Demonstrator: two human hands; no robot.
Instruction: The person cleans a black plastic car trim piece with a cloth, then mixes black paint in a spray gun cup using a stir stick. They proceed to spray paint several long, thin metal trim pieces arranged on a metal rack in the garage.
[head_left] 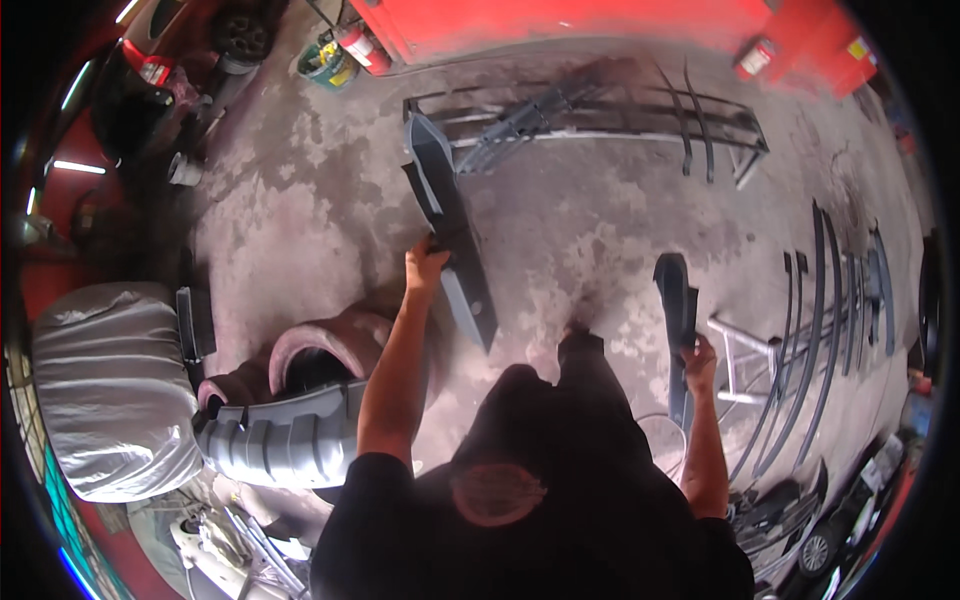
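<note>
My left hand [427, 268] is closed on the edge of a long dark grey trim panel [462, 240], which slants from the far left toward me. The panel's far end comes close to the left end of a low metal rack [610, 134]. On the right, my right hand [700, 362] grips a shorter dark grey trim panel [674, 290] by its side edge. That panel hangs roughly upright, beside a small metal stand [738, 362]. My two hands are well apart, and both panels appear lifted off the floor.
Another dark panel [540, 112] and thin curved strips lie across the rack. More long dark strips [830, 330] rest on the right. At left are tyres [325, 345], a ribbed grey part [290, 445] and a silver-covered bulk [115, 390]. A bucket [326, 66] stands far left.
</note>
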